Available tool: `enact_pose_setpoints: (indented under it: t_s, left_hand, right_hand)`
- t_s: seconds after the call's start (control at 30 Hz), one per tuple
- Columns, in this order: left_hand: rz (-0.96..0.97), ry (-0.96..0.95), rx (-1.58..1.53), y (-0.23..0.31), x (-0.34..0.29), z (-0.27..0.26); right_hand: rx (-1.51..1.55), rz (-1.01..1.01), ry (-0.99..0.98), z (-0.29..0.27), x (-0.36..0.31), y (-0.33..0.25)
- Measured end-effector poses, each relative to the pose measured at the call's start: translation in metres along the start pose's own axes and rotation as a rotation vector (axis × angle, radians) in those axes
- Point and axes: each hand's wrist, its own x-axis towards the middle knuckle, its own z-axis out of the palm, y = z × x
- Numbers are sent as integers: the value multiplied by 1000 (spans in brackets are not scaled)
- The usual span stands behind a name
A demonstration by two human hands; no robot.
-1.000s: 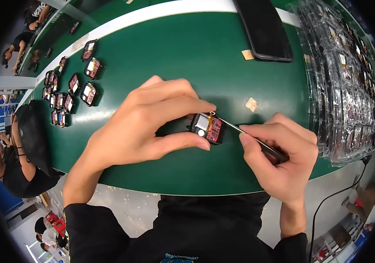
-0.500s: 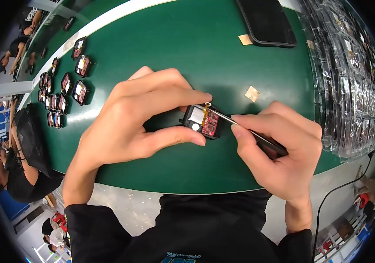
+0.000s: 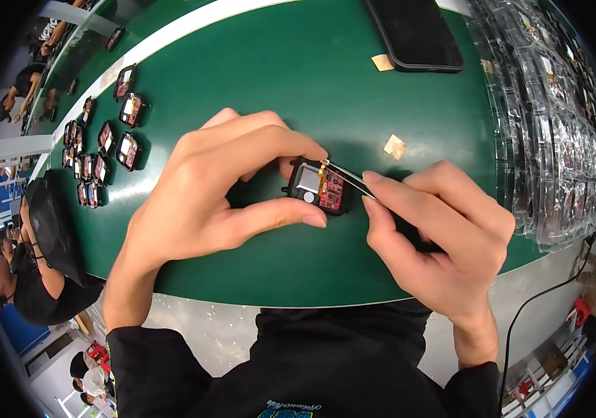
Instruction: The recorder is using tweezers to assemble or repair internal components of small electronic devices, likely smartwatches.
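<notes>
Between the thumb and fingers of my left hand (image 3: pixel 218 184) sits a small black device housing (image 3: pixel 319 187), open side up. Inside it show a silver block, a red circuit board, a yellow strip and a white round dot. My right hand (image 3: pixel 444 230) is closed on a pair of slim metal tweezers (image 3: pixel 355 180). Their tips reach the housing's upper edge, by the end of the yellow strip and close to my left index fingertip. Whether the tips pinch anything is too small to tell.
Several similar open housings (image 3: pixel 129 151) stand on the green table (image 3: pixel 242 76) at the left. A black phone (image 3: pixel 420 35) lies at the back, with tan paper pieces (image 3: pixel 395 147) nearby. Stacked clear plastic trays (image 3: pixel 549 132) line the right side. Other people sit at the far left.
The tweezers' tips have shifted slightly left along with the housing. My right hand's fingers have changed their angle on the tweezers. My left hand keeps its hold.
</notes>
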Motion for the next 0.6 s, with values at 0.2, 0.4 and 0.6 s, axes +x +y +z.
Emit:
enact_pose_setpoints:
  t_s: [0.2, 0.4, 0.6]
  left_hand:
    - [7, -27, -7, -1, -1, -3]
    - [31, -100, -115, -15, -1, -9]
    - [41, -117, -91, -16, -2, -9]
  right_hand:
    - [3, -49, 17, 3, 0, 1]
    - [126, 98, -55, -7, 3, -3]
    - [165, 136, -117, -9, 4, -2]
